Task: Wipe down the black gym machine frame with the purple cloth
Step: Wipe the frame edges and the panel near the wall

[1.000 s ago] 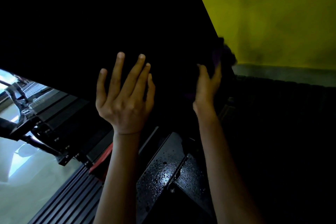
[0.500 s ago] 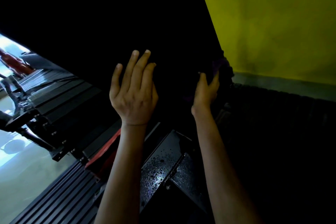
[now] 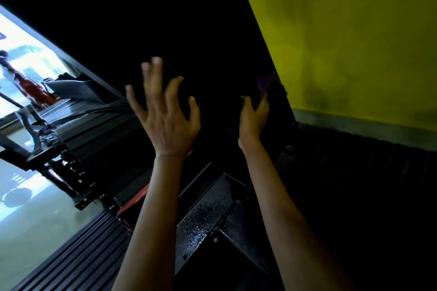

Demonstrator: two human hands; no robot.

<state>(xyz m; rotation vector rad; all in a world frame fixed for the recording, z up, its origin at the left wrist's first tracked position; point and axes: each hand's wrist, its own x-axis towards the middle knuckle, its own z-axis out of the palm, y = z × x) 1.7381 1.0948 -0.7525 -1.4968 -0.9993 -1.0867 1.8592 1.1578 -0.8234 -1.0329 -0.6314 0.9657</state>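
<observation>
**Both hands up against the dark frame panel, cloth on the right edge**

The black gym machine frame fills most of the top of the view as one big dark slab. Its right edge runs diagonally down against the yellow wall, so there's basically no room past that side, the wall is right there. On the left the slab ends at a slanted edge with a bright floor beyond it and a stack of black rails jutting out near it. Lower down there's a speckled metal plate sitting between the two forearms.

The left hand is raised in front of the panel, fingers spread and a bit curled, holding nothing. Can't tell if the fingertips actually touch the surface, it's motion-blurred.

The right hand is up near the frame's right edge, thumb and fingers reaching upward. The purple cloth shows only as a faint purple patch just above the fingertips, right by the edge next to the wall. Too dark to say whether that hand is gripping it or pressing it flat against the frame.
</observation>
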